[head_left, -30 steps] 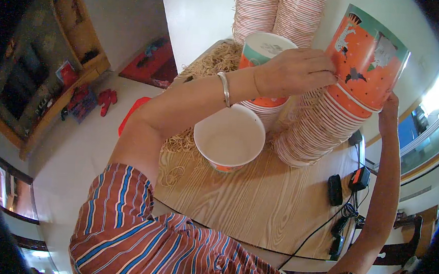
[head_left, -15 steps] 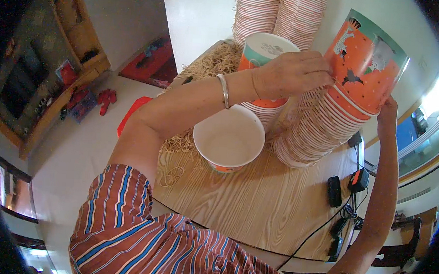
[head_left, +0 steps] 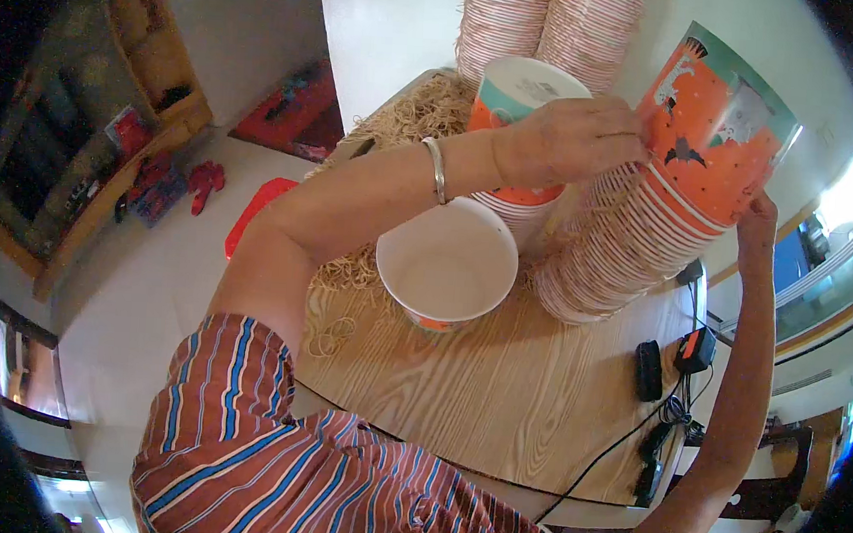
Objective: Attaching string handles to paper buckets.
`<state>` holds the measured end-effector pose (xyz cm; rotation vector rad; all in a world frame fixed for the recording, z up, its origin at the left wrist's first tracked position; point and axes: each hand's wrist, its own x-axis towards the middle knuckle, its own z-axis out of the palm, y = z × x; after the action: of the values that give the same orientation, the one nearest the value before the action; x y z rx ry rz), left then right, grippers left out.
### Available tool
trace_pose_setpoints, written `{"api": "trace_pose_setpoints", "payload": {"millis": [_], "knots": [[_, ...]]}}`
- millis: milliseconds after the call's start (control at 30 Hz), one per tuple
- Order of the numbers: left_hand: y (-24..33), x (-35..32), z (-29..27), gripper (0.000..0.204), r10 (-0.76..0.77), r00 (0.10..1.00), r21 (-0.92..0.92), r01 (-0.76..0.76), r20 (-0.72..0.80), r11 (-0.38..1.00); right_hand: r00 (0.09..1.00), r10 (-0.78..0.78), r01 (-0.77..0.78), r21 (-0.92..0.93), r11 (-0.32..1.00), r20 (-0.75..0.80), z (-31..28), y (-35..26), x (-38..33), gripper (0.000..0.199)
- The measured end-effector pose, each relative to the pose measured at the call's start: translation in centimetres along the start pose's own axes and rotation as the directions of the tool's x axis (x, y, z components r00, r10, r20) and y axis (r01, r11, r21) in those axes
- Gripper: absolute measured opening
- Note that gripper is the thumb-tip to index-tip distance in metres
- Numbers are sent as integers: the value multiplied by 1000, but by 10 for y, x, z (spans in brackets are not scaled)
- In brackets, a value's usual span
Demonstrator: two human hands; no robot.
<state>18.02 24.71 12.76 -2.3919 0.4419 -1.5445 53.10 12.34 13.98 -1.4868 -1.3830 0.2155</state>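
Observation:
A tall stack of upturned paper buckets (head_left: 720, 156) leans to the right, its top one orange and green with a bat print. Thin tan strands, apparently rubber bands (head_left: 596, 251), ring the rims lower down. My left hand (head_left: 578, 144) is closed in a pinch at the left side of the top bucket's rim. On the opposite side, my right hand (head_left: 759, 214) curls its fingers against the same rim, partly hidden behind it. Whatever thin thing the fingers grip does not show. An upright white-lined paper bucket (head_left: 446, 268) stands below my left wrist.
A shorter upturned bucket stack (head_left: 532, 84) stands behind my left hand, with taller stacks (head_left: 511, 30) farther back. Tan rubber bands (head_left: 410, 116) lie heaped on the wooden table (head_left: 458, 403). A black adapter (head_left: 695, 350) and cables lie along the right edge.
Both hands stay at the top bucket's rim. The view shifts slightly, and the leaning stack appears a little farther right.

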Motion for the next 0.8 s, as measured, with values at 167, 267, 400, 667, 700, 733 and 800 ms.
{"api": "trace_pose_setpoints", "payload": {"millis": [167, 267, 400, 667, 700, 733, 800], "knots": [[3, -3, 3, 23, -27, 999, -30, 28, 20, 999, 1000, -27, 27, 6, 1000, -14, 7, -2, 0, 25], [6, 1, 5, 24, -20, 999, -7, 20, 30, 1000, 998, -60, 59, -44, 997, -26, -5, 8, 0, 24], [5, 0, 2, 21, -7, 1000, -3, 7, -15, 1000, 995, 62, -69, -84, 994, -84, 13, -19, -6, 25], [2, -3, 8, 17, 5, 999, 28, -3, -50, 1000, 999, 9, -12, -80, 997, -45, 7, -6, -6, 24], [2, -5, 7, 18, -6, 999, 9, 6, -37, 1000, 999, 11, -15, -83, 996, -45, 6, -3, -5, 24], [3, -5, 7, 18, -15, 1000, -9, 15, -24, 1000, 999, 16, -18, -46, 999, -35, 4, 2, -4, 24], [5, -8, 7, 21, -17, 1000, 10, 17, 1, 1000, 1000, 17, -17, -7, 1000, -26, 4, 7, -4, 25]]}}
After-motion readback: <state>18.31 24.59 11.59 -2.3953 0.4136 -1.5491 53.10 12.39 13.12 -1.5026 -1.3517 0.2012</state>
